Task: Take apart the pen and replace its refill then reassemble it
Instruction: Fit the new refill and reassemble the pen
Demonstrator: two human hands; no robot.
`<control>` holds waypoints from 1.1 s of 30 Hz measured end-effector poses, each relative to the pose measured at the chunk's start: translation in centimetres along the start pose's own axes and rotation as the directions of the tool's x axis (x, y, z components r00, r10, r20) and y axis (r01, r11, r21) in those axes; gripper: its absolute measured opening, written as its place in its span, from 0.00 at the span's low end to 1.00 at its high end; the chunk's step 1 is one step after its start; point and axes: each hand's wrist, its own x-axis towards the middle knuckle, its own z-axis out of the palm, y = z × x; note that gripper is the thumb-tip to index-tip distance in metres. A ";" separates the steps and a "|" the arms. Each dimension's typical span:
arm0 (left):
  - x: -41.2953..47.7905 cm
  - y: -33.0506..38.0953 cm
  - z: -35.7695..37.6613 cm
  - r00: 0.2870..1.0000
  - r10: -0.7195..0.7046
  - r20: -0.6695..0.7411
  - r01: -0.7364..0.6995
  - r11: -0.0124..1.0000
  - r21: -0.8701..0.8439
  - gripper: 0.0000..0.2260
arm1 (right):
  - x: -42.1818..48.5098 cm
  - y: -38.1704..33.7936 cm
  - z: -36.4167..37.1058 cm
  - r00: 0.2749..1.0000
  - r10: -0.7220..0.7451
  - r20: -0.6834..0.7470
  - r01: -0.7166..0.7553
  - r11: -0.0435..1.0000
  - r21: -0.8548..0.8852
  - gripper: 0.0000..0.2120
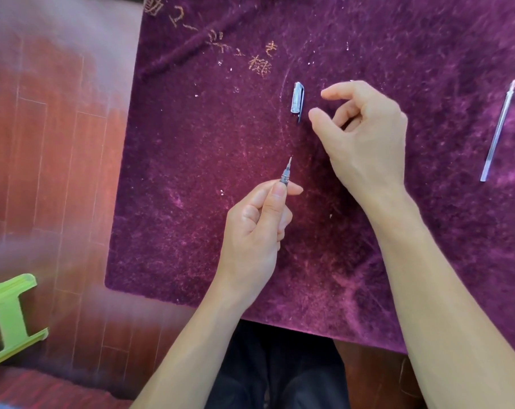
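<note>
My left hand (257, 228) grips the pen (286, 172) near the middle of the purple cloth. Only the pen's grey front end and metal tip show above my thumb, pointing away from me; the barrel is hidden in my fist. My right hand (365, 137) hovers just right of the clear pen cap (297, 98), fingers curled and apart, holding nothing. The cap lies on the cloth, a small gap from my fingertips. A thin clear refill (496, 134) lies alone on the cloth at the far right.
The purple fuzzy cloth (206, 143) covers the table, with gold embroidered characters (259, 64) at the back. A wooden floor (43, 143) runs along the left. A green plastic stool (8, 317) stands at the lower left. My dark trousers (279, 373) show below the table edge.
</note>
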 end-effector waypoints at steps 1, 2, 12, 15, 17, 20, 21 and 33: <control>0.1 0.0 0.0 1.000 -0.001 0.000 0.001 1.000 -0.005 0.13 | 0.2 0.1 0.1 1.000 -0.004 -0.002 0.004 1.000 -0.001 0.10; 0.2 0.1 0.0 1.000 0.000 -0.001 0.000 1.000 -0.007 0.13 | 0.3 0.1 0.1 1.000 -0.007 -0.002 0.007 1.000 -0.003 0.09; 0.7 0.4 0.1 1.000 -0.003 -0.002 0.003 1.000 -0.004 0.13 | 0.3 0.5 0.0 0.999 0.043 0.029 -0.043 0.999 -0.011 0.04; 0.7 0.5 0.4 1.000 -0.006 0.008 0.006 1.000 -0.006 0.13 | -0.2 0.5 -0.8 0.988 0.150 0.044 -0.155 0.973 0.170 0.02; 0.6 0.5 0.5 1.000 -0.004 0.017 0.004 1.000 0.003 0.13 | -0.9 0.5 -1.5 0.963 0.244 0.111 -0.267 0.900 0.343 0.02; 0.4 0.4 0.8 0.999 0.001 0.033 -0.001 1.000 0.004 0.13 | -2.6 0.7 -2.5 0.921 0.299 0.249 -0.386 0.777 0.498 0.02; 0.3 0.3 1.0 0.999 0.004 0.039 -0.004 1.000 0.007 0.13 | -3.1 0.8 -2.7 0.910 0.302 0.282 -0.410 0.749 0.521 0.02; -1.7 -1.2 2.5 0.994 0.007 0.112 -0.013 0.998 0.059 0.14 | -7.1 2.2 -4.7 0.871 0.273 0.409 -0.482 0.635 0.603 0.04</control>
